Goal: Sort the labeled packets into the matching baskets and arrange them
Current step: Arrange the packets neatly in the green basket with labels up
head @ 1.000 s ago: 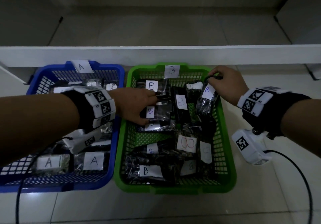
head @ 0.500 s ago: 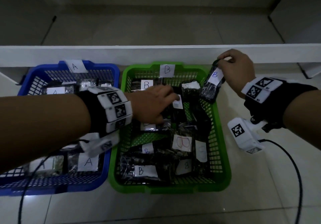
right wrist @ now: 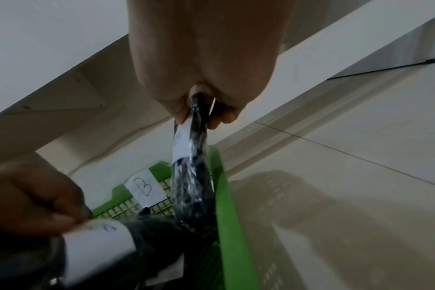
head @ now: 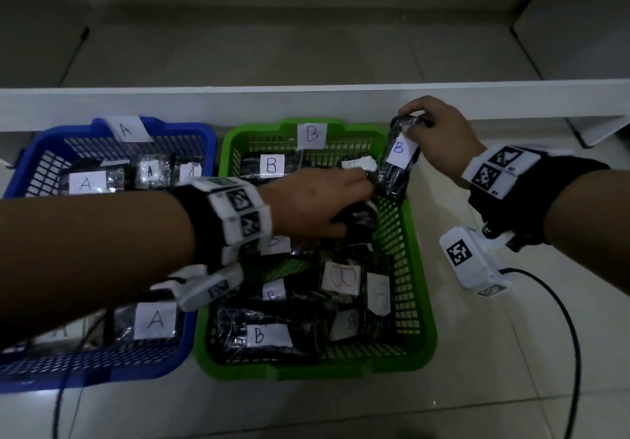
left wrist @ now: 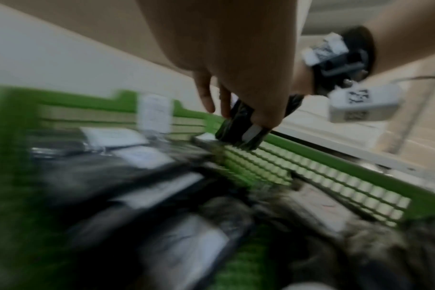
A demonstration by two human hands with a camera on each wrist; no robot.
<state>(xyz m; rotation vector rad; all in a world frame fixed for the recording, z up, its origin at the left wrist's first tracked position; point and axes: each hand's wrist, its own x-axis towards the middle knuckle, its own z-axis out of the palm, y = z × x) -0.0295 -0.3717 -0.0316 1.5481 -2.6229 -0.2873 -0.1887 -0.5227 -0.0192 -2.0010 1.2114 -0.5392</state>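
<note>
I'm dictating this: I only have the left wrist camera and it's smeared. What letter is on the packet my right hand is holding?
Observer: The head view shows a B on the packet pinched by the right hand.
Operator: Is it over the matching basket?
Observer: Yes, it hangs tilted over the far right corner of the green basket, whose tag reads B.
Operator: And my left hand?
Observer: The right wrist view shows the left hand gripping a second packet by its labelled end.

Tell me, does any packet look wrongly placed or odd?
One packet marked B hangs over the green basket's far right rim, pinched at its top by the right hand. The other readable labels match their baskets; several labels are too blurred to read.
</note>
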